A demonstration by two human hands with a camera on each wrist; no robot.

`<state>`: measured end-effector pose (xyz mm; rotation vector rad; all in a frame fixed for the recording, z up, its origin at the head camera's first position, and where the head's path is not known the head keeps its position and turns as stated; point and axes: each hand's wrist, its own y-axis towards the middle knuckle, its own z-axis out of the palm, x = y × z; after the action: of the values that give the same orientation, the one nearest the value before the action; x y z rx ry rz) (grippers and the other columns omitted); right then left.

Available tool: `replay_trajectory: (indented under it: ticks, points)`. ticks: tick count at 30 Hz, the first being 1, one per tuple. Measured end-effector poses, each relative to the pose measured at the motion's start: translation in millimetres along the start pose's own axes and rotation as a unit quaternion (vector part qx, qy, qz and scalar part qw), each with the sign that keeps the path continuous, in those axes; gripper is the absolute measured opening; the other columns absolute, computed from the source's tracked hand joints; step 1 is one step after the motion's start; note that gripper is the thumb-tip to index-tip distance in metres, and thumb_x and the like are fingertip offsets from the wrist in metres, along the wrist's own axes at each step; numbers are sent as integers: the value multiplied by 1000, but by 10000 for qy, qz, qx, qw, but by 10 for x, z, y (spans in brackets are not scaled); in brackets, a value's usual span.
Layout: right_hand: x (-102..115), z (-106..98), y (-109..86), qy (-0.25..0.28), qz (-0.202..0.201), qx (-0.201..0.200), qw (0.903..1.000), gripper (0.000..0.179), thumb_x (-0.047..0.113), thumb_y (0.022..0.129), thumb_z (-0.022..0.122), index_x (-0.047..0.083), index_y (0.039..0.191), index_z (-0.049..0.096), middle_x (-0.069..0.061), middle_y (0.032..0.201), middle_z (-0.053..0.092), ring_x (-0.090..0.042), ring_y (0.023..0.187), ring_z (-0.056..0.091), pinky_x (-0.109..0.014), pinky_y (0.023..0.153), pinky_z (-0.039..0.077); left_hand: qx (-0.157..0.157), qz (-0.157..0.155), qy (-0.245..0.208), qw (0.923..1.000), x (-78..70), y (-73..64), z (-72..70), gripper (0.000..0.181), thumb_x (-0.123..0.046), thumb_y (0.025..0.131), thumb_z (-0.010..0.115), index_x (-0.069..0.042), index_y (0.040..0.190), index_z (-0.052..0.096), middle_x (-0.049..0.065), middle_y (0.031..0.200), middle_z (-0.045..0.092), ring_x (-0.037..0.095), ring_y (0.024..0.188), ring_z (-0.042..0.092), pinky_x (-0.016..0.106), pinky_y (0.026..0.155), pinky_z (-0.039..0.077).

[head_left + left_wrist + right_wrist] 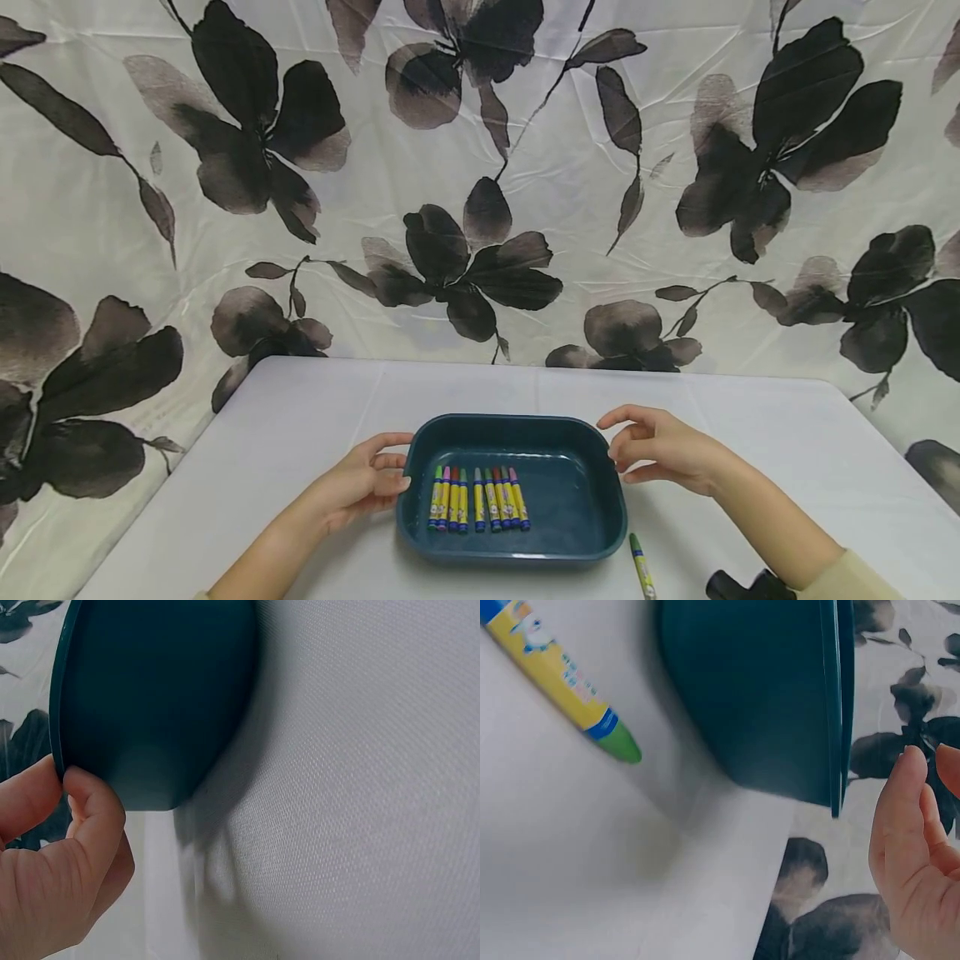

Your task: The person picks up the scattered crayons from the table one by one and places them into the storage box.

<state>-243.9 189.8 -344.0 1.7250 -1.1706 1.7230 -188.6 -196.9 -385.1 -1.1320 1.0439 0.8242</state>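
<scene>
A dark teal plastic tray (577,500) stands on the white table, with several yellow-wrapped crayons (478,502) lying side by side in its left half. My left hand (363,482) pinches the tray's left rim between thumb and fingers, which the left wrist view shows close up on the teal wall (157,690). Beside the tray's right rim is my right hand (667,450), its fingers loosely bent. In the right wrist view that hand holds nothing, and a gap separates it from the tray. A single green crayon (642,567) lies on the table right of the tray.
A white cloth covers the table (337,400). Behind it hangs a pale curtain (585,192) with dark flowers. Near the right forearm at the bottom edge lies a black object (738,586), partly cut off.
</scene>
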Motion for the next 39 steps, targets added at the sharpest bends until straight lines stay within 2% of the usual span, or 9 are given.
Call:
replay_trajectory:
  ticks: [8,15,29,39]
  points:
    - [-23,-56,-98,23,59,-67,10000,40,7,85,62,0,121,45,-5,84,60,-20,76,58,-34,71,53,-19,-23,32,10000,1,-3,-8,66,8,84,58,2,140,25,12,102,50,16,80,54,26,67,49]
    - [-58,-88,-210,100,102,81,9999,40,11,86,64,1,119,45,-3,83,60,-20,77,58,-33,71,52,-22,20,43,10000,14,-13,-6,66,9,84,58,2,141,25,11,102,49,16,79,54,26,66,49]
    - [-315,-86,-316,611,182,347,9974,31,9,87,62,9,115,49,0,82,61,-16,76,58,-27,69,51,-53,14,82,10000,22,-1,-7,65,9,83,59,2,140,27,13,102,50,16,79,54,26,66,48]
    - [-438,-31,-355,769,339,459,9954,37,6,85,60,2,118,46,0,82,62,-13,73,57,-27,66,51,-12,22,49,10000,16,-16,-1,67,10,83,57,2,141,24,13,103,49,16,78,53,27,66,47]
